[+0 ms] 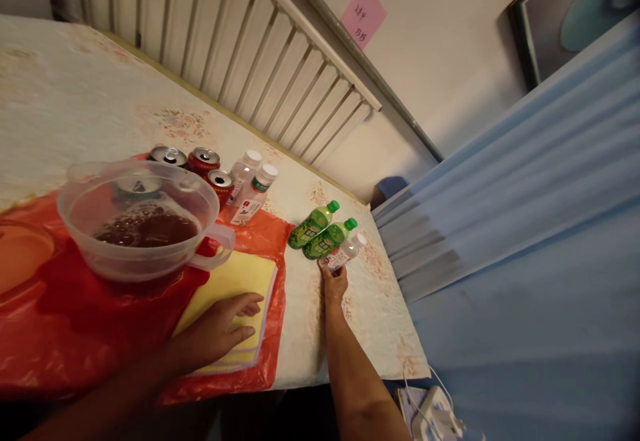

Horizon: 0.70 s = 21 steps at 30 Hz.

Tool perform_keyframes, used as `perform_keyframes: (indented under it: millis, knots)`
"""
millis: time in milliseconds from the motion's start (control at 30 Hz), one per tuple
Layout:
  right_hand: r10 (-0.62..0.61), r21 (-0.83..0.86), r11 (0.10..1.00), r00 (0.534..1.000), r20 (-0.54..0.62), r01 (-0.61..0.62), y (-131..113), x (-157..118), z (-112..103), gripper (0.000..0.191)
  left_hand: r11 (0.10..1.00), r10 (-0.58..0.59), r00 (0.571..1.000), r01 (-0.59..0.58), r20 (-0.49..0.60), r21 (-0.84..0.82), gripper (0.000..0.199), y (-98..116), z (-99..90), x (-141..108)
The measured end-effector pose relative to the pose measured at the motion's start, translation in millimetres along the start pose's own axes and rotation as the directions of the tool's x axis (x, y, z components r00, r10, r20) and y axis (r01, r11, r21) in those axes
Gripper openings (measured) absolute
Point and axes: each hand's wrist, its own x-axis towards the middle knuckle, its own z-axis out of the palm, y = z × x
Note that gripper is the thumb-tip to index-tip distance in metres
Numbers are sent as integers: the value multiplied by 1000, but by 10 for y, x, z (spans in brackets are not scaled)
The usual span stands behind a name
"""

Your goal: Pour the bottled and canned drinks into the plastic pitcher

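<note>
My right hand (335,285) is wrapped round the lower part of a clear plastic bottle (349,250) with a white cap, at the right side of the table. Two green-capped drink bottles (323,231) with green labels stand close beside it. Over the stacked yellow cloths (245,271) hovers or rests my left hand (225,324), its fingers apart and holding nothing; whether it touches the cloths I cannot tell. To its upper left sits a translucent plastic jug (137,261) with a handle, containing dark, foamy liquid.
Behind the jug are several drink cans (204,159) and two clear white-capped bottles (249,201). Red plastic sheeting (45,347) covers part of the flowered tablecloth (300,334), with an orange plate or lid (23,257) at left. A radiator (225,47) and blue curtain (490,227) border the table.
</note>
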Motion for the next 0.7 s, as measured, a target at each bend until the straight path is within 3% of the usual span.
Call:
perform_keyframes:
  millis: [700]
  knots:
    - [2,13,1000,1000,-3,-2,-41,-13,10,47,998,-5,1000,5,9,56,55,0,-5,1]
